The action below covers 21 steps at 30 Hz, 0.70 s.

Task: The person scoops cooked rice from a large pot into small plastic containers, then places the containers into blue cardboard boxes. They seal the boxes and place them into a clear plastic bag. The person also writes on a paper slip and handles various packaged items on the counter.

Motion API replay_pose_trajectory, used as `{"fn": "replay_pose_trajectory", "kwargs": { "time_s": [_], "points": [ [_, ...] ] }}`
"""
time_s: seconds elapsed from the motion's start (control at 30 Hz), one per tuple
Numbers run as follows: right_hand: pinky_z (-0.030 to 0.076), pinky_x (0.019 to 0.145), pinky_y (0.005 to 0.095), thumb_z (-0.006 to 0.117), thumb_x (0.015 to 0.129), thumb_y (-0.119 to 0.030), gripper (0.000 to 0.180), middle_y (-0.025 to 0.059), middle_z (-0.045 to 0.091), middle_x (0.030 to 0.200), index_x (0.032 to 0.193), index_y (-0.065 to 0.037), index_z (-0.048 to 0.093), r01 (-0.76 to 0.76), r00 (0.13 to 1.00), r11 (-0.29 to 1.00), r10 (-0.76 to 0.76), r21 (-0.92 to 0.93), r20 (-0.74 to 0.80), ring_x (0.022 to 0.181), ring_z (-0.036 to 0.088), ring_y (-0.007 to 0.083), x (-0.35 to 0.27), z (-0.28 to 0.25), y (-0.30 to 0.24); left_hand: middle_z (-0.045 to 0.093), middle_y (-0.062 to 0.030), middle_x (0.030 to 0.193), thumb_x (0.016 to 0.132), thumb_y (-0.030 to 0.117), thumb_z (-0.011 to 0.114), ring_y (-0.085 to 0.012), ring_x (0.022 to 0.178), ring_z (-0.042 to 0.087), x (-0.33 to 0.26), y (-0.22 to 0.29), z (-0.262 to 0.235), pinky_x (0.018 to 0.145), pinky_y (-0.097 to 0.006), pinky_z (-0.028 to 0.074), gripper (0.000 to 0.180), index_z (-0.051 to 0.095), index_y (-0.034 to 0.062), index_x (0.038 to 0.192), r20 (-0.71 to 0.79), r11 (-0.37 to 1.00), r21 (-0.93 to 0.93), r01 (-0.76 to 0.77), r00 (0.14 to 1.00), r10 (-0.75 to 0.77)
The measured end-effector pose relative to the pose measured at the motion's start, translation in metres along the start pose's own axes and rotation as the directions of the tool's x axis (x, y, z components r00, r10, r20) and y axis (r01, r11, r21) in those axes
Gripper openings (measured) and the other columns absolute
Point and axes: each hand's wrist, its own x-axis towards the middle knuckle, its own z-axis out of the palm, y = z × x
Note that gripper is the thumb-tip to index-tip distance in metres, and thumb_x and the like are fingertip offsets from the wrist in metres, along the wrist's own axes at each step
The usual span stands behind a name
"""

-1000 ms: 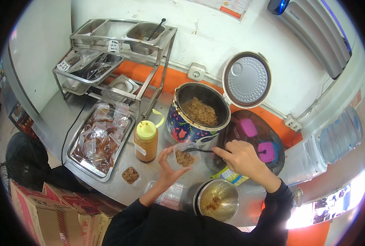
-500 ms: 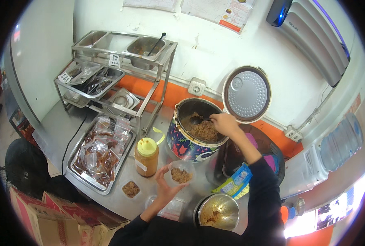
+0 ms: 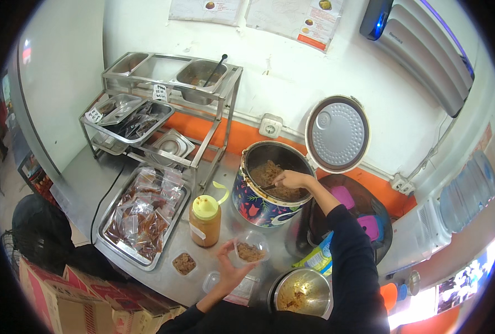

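Note:
My left hand [image 3: 232, 274] is closed round a small clear plastic container [image 3: 252, 249] with brown shredded food at its bottom. Up and to the right, my right hand [image 3: 292, 179] reaches into an uncovered, flower-patterned rice cooker [image 3: 257, 208]. It grips a dark spoon [image 3: 269, 187] whose bowl is hidden against the near left side of the pot. Brown shredded food [image 3: 268, 172] lies inside the cooker. A second small container of similar brown food [image 3: 184, 264] sits on the counter, left of my left hand. Between it and the cooker stands a yellow-capped squeeze bottle [image 3: 205, 224] of brownish sauce.
A metal tray [image 3: 104, 236] of sauce sachets lies at the left, below a steel rack [image 3: 222, 119] with pans. The cooker's raised lid [image 3: 338, 133] leans by the wall. A stained steel bowl [image 3: 302, 290] and a yellow-green packet [image 3: 317, 257] are near my right forearm.
My right hand has shifted left and lower in the cooker, and the spoon's bowl, visible before, is now hidden. My left hand keeps hold of the container. The whole view has moved slightly.

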Motion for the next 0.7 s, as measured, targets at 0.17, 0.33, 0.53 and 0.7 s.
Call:
{"fn": "replay_pose_trajectory", "kwargs": {
  "time_s": [0.17, 0.33, 0.53, 0.7],
  "points": [
    [0.04, 0.075, 0.028, 0.049, 0.084, -0.018, 0.029, 0.0059, 0.06, 0.09, 0.104, -0.001, 0.059, -0.131, 0.99, 0.942, 0.138, 0.308, 0.0, 0.084, 0.052, 0.0159, -0.016, 0.0, 0.0, 0.035, -0.0175, 0.118, 0.057, 0.015, 0.08, -0.0262, 0.108, 0.041, -0.008, 0.0, 0.007, 0.091, -0.039, 0.035, 0.089, 0.018, 0.0042, 0.12, 0.1, 1.0, 0.006, -0.028, 0.995, 0.027],
    [0.039, 0.053, 0.0271, 0.049, 0.082, -0.017, 0.027, 0.0043, 0.055, 0.073, 0.1, 0.0, 0.061, -0.074, 0.984, 0.888, 0.139, 0.454, -0.113, 0.06, 0.046, 0.0124, -0.018, 0.006, 0.003, 0.036, -0.0171, 0.116, 0.057, 0.017, 0.08, -0.0254, 0.105, 0.043, -0.008, 0.003, 0.009, 0.088, -0.037, 0.037, 0.087, 0.02, 0.0027, 0.119, 0.104, 0.999, -0.008, -0.046, 0.994, 0.047],
    [0.037, 0.052, 0.0244, 0.047, 0.086, -0.018, 0.027, 0.0007, 0.054, 0.073, 0.104, -0.003, 0.059, -0.156, 0.967, 0.864, 0.232, 0.478, -0.104, 0.06, 0.044, 0.0098, -0.023, -0.003, -0.022, 0.038, -0.0151, 0.113, 0.058, 0.02, 0.08, -0.0239, 0.101, 0.046, -0.009, 0.005, 0.01, 0.085, -0.035, 0.039, 0.083, 0.025, 0.0014, 0.117, 0.068, 0.997, -0.03, -0.068, 0.995, 0.07],
    [0.041, 0.074, 0.0287, 0.051, 0.081, -0.016, 0.027, 0.0118, 0.061, 0.085, 0.099, 0.002, 0.06, -0.152, 0.954, 0.833, 0.265, 0.532, -0.142, 0.078, 0.053, 0.0181, -0.028, -0.008, -0.029, 0.037, -0.0154, 0.115, 0.058, 0.02, 0.08, -0.0242, 0.104, 0.044, -0.011, 0.002, 0.007, 0.087, -0.036, 0.037, 0.083, 0.025, 0.0013, 0.117, 0.05, 0.998, -0.025, -0.051, 0.997, 0.053]
  ]
}}
